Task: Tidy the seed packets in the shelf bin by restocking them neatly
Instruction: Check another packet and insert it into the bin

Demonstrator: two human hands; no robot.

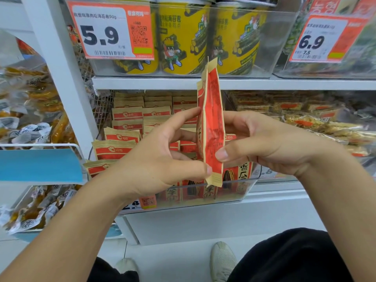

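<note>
while upright, packet (210,127) pinched by both hands.

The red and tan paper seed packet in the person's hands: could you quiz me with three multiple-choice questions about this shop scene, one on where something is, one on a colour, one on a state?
1. Where is the red and tan paper seed packet?
A. Flat in the bin
B. Held upright in front of the clear plastic shelf bin
C. On the floor

2. What colour are the round snack tubs on the shelf above?
A. Yellow
B. Blue
C. White

3. How is the packet held?
A. By the left hand alone
B. By neither hand
C. Between the left hand and the right hand

Answers: 1 B, it stands edge-on above the bin's front wall. 2 A, their printed sides are yellow. 3 C, the fingers of both pinch its sides.
</note>
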